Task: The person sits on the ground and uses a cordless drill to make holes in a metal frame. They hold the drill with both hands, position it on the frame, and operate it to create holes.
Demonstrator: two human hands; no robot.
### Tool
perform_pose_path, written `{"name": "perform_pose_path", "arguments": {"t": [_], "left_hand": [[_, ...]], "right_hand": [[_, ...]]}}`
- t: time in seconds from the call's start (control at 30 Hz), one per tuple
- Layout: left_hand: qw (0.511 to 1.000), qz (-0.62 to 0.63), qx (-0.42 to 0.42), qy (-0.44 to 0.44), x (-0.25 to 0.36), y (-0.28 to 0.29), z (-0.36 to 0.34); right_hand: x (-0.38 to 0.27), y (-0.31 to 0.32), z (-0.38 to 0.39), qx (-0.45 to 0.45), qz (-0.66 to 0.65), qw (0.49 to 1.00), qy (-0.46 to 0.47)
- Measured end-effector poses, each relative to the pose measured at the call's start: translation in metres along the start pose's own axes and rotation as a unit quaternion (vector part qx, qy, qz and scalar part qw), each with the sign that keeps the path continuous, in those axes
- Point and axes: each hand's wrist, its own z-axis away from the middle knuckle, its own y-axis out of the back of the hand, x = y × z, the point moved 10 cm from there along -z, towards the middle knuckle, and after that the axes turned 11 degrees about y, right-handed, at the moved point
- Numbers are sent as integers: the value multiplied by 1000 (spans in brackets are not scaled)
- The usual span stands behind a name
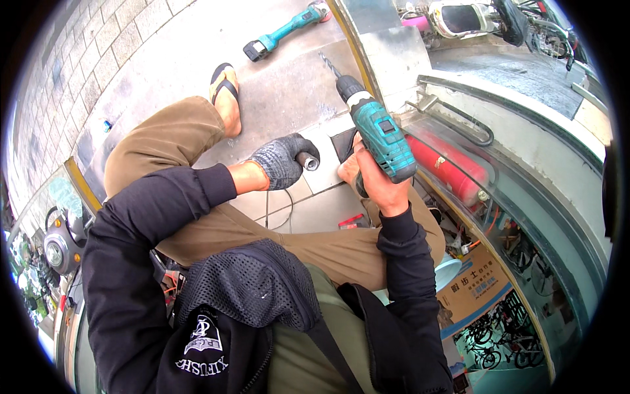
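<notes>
My left hand (279, 163), in a grey knitted work glove, is closed around a short dark metal cylinder (309, 161). Its shiny round end sticks out past the fingers; the rest is hidden in the glove. My bare right hand (382, 184) grips a teal and black cordless drill (382, 134). A long twist bit (330, 64) sits in the drill's black chuck and points up and away to the left. The bit and the cylinder are apart.
A teal angle grinder (289, 30) lies on the paving ahead. On my right, a red fire extinguisher (451, 172) lies by a glass door with a metal handle (469, 125). A cardboard box (476, 285) stands farther back. A small red item (354, 222) rests on the tiles between my legs.
</notes>
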Motion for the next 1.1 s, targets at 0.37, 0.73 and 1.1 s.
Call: {"name": "perform_pose_path", "arguments": {"t": [0.37,0.73,1.1], "left_hand": [[992,27,-121,12,9,-12,2],[987,79,-137,30,14,-11,6],[951,-144,-134,-239,23,-32,13]], "right_hand": [[0,2,2,7,8,1000,17],[1,6,0,48,4,999,13],[1,3,-1,43,3,998,39]]}}
